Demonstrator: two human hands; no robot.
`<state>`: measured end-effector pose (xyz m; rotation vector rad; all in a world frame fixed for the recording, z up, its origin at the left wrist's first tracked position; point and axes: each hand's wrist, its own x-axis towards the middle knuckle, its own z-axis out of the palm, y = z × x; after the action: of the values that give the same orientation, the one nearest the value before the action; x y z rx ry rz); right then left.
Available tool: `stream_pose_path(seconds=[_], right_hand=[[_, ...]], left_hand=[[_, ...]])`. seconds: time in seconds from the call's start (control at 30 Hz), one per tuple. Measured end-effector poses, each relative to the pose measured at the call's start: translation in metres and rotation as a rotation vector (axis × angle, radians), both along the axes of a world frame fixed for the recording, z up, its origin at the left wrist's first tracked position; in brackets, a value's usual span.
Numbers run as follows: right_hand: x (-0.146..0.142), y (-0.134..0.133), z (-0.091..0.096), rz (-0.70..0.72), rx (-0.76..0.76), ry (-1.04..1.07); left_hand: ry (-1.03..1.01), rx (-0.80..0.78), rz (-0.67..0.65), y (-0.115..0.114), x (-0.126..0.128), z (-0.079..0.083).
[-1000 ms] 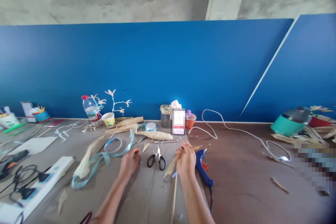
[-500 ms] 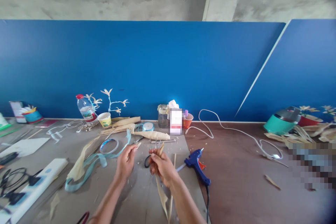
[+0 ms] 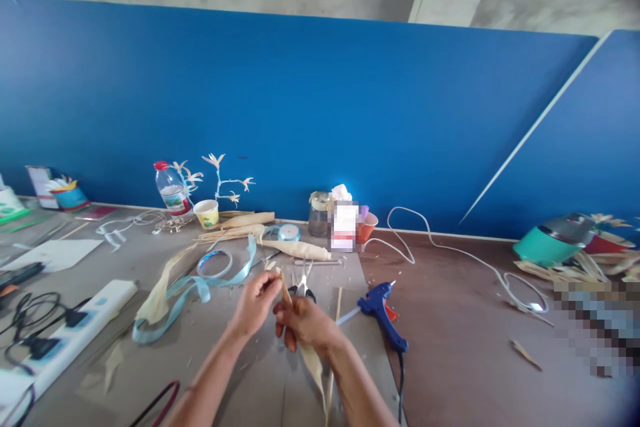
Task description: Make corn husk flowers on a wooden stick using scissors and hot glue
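My left hand (image 3: 259,301) is closed in a pinch at the upper tip of a small, narrow strip of dried husk (image 3: 285,285). Lower on that strip, my right hand (image 3: 306,325) grips it between thumb and fingers. Just beyond my right hand lie black-handled scissors (image 3: 303,283), their blades pointing away and part of the handles covered by my hand. A longer pale husk (image 3: 313,368) shows beneath my right hand and wrist; I cannot tell whether it is joined to the held strip. To the right rests a blue glue gun (image 3: 383,315).
Light blue ribbon (image 3: 175,320), a tape roll (image 3: 214,263) and a husk bundle (image 3: 300,250) lie beyond my hands. A power strip (image 3: 70,340) with cables is at left. At the back stand a bottle (image 3: 173,193), a paper cup (image 3: 207,215) with husk flowers, and a jar (image 3: 319,219).
My hands have come together, and the left now pinches the strip that the right holds. The scissors show more clearly behind my right hand. The view has shifted slightly.
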<state>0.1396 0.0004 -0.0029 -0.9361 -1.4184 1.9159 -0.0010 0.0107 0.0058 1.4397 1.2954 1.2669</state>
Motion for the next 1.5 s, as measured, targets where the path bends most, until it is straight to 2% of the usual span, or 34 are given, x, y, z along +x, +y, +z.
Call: stream_pose_path(seconds=[0.13, 0.33, 0.4, 0.5, 0.57, 0.67, 0.73, 0.8, 0.93, 1.0, 1.1, 1.2, 1.33, 1.5], right_hand=[[0.003, 0.001, 0.003, -0.011, -0.035, -0.020], [0.008, 0.001, 0.006, 0.012, -0.055, -0.050], [0.010, 0.001, 0.005, 0.034, -0.046, -0.056], [0.010, 0.003, 0.002, 0.002, -0.038, -0.042], [0.009, 0.005, -0.001, -0.060, -0.035, -0.030], [0.006, 0.008, -0.002, -0.138, -0.007, -0.006], [0.004, 0.008, 0.000, -0.156, 0.030, 0.010], [0.004, 0.006, 0.002, -0.139, 0.052, -0.003], [0.009, 0.002, 0.004, 0.023, 0.028, -0.097], [0.014, 0.003, 0.005, 0.018, 0.063, -0.132], [0.021, 0.009, 0.005, -0.204, 0.147, -0.121], [0.022, 0.016, 0.003, -0.408, 0.236, -0.075], [0.018, 0.022, -0.002, -0.505, 0.351, -0.060], [0.024, 0.027, -0.006, -0.700, 0.351, -0.116]], left_hand=[[-0.192, 0.032, 0.212, 0.007, -0.013, 0.000], [-0.503, 0.098, 0.426, 0.018, -0.026, -0.005], [-0.578, 0.101, 0.446, 0.020, -0.027, -0.008], [-0.569, 0.046, 0.347, 0.019, -0.022, -0.011], [-0.482, -0.007, 0.216, 0.014, -0.013, -0.011], [-0.284, -0.084, -0.049, 0.004, 0.004, -0.011], [-0.219, -0.118, -0.156, 0.000, 0.012, -0.012], [-0.221, -0.131, -0.160, -0.001, 0.015, -0.013], [-0.330, -0.127, 0.032, 0.005, 0.007, -0.014], [-0.350, -0.121, 0.092, 0.007, 0.002, -0.013], [-0.266, -0.194, 0.034, 0.006, 0.001, -0.011], [-0.100, -0.243, -0.167, 0.001, 0.011, -0.011], [-0.013, -0.220, -0.323, -0.004, 0.021, -0.013], [-0.097, -0.282, -0.409, -0.004, 0.021, -0.013]])
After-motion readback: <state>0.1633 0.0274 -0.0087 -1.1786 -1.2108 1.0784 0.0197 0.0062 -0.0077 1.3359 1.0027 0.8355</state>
